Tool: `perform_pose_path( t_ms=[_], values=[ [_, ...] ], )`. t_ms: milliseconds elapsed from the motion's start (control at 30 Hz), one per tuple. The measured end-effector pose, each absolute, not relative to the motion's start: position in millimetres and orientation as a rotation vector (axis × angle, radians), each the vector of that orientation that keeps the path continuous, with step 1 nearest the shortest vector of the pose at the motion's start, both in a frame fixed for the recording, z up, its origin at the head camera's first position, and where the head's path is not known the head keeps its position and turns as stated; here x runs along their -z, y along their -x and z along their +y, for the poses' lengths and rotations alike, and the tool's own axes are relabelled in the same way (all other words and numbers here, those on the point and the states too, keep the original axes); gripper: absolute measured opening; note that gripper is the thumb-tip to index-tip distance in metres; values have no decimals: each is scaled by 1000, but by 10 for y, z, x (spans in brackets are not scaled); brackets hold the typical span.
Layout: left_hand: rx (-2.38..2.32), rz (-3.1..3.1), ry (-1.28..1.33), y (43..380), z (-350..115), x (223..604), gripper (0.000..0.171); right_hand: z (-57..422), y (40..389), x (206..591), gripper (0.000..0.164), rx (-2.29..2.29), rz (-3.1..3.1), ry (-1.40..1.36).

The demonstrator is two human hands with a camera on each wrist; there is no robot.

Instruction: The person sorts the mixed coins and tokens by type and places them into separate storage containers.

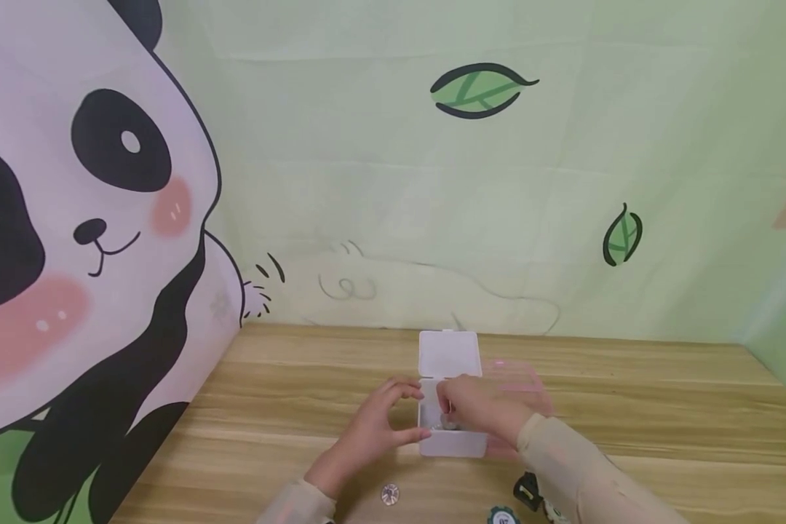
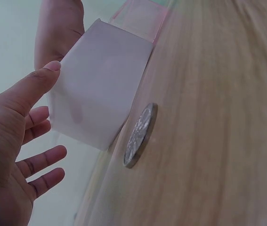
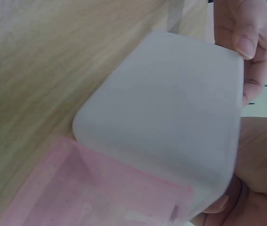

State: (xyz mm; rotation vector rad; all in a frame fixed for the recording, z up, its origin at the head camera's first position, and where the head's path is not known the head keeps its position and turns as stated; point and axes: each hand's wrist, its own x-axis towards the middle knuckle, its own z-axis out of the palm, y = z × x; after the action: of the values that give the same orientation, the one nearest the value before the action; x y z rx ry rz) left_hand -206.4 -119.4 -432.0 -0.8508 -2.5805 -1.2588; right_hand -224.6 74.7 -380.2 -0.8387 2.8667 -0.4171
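Observation:
A white lidded box [image 1: 453, 444] stands on the wooden table with its lid [image 1: 449, 354] raised at the back. My left hand [image 1: 380, 422] is at the box's left side, thumb by the front corner and the other fingers bent loosely toward the back. In the left wrist view, the left thumb [image 2: 52, 67] touches the box edge. My right hand [image 1: 477, 402] reaches into the box from above with bent fingers. Silvery round pieces [image 1: 448, 421] like coins show just below its fingertips; whether the fingers pinch one is hidden. A silver coin [image 2: 141, 135] lies on the table before the box.
A pink translucent box [image 1: 520, 375] stands against the white box's right side, partly behind my right arm. Near the right sleeve lie a green-rimmed poker chip [image 1: 503, 516] and a black piece [image 1: 528, 491]. A printed cloth backdrop [image 1: 380, 182] rises behind the table.

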Motion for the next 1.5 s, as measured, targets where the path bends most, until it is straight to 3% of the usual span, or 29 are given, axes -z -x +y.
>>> perform_pose_path(
  t_ms=[900,1500],
  values=[
    [1257,-2570,850,2062,-1185,4320,45,689,2250,3867,18,135,2980,791],
    [1259,-2561,853,2080,-1180,4338,45,742,2177,3667,11,431,2928,895]
  ],
)
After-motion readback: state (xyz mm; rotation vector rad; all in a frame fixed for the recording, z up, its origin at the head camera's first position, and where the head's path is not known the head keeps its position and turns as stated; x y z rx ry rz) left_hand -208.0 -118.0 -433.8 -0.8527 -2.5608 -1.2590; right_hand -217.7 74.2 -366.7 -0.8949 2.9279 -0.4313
